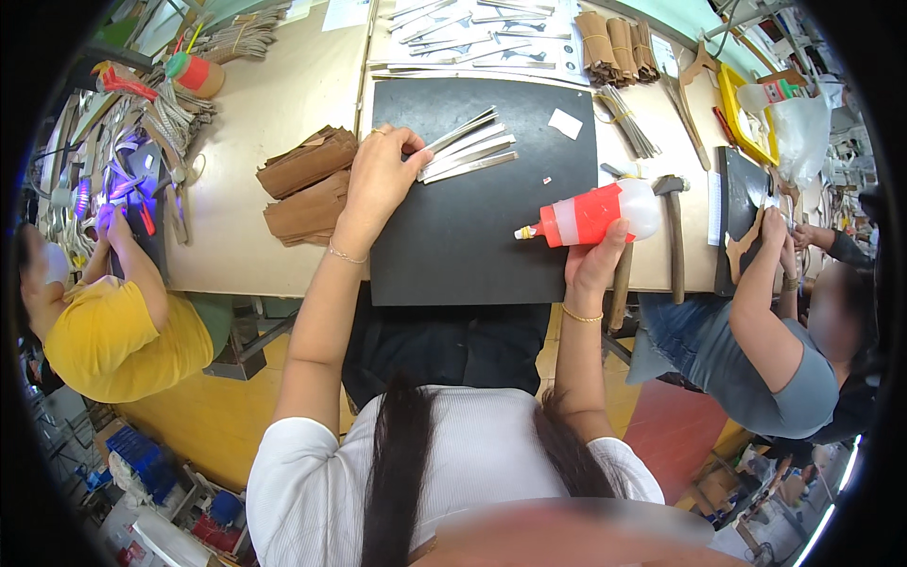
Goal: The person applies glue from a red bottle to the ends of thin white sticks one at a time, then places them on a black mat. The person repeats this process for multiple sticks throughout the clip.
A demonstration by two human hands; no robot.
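On the black work mat [453, 255], several thin, pale metallic-looking strips [477, 156] lie fanned out. My left hand [383, 175] pinches their near-left ends between thumb and fingertips. My right hand [597, 260] is wrapped around a translucent squeeze bottle [590, 215] with a red band and red cap. The bottle is tipped on its side above the mat's right edge, its nozzle pointing left. Two stacks of brown leather-like strips [307, 189] lie left of the mat, beside my left forearm. A small white paper piece [565, 124] rests at the mat's upper right.
Right of the bottle lie a hammer [675, 236] and another wooden handle [620, 288]. More strips [472, 38] and rolled brown bundles [614, 47] are at the back, with a yellow tray [746, 113] far right. A person in yellow [128, 331] works left; others work right.
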